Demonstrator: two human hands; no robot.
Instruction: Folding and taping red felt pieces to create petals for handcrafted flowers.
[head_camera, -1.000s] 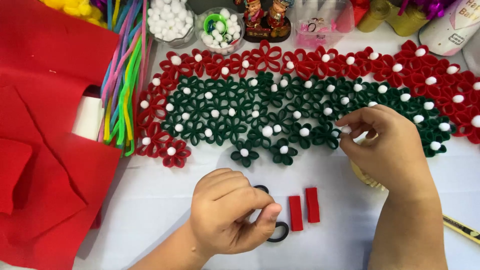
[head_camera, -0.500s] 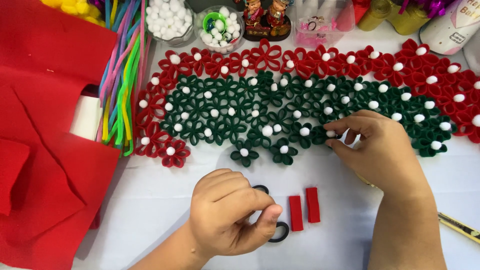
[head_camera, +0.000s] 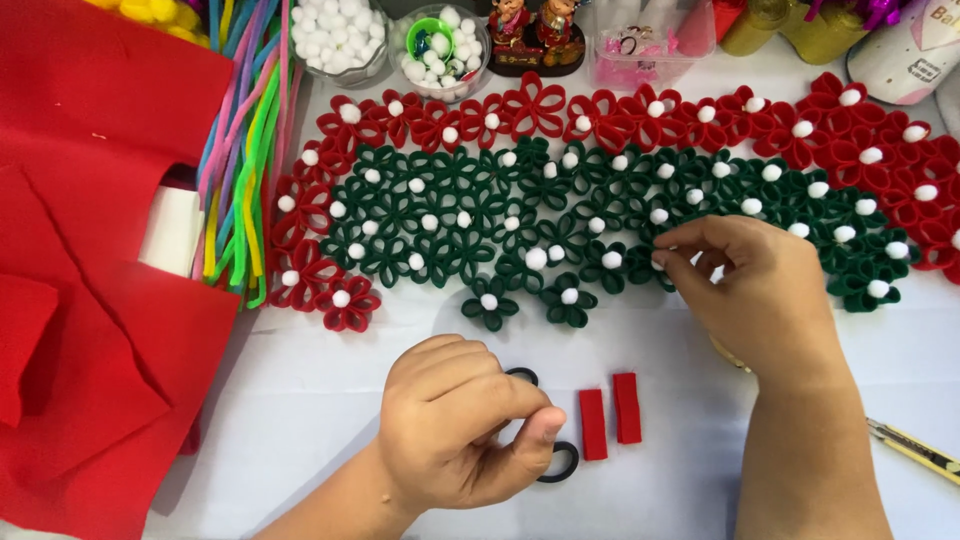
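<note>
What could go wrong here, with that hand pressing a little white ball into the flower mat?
The white pompom pinched by the right hand looks tiny and could slip from the fingertips or sit off-centre on its green flower. The wrist hangs over the mat's lower edge and might nudge neighbouring flowers. The left hand rests on black scissors beside two red felt strips; a careless shift could scatter them.
</note>
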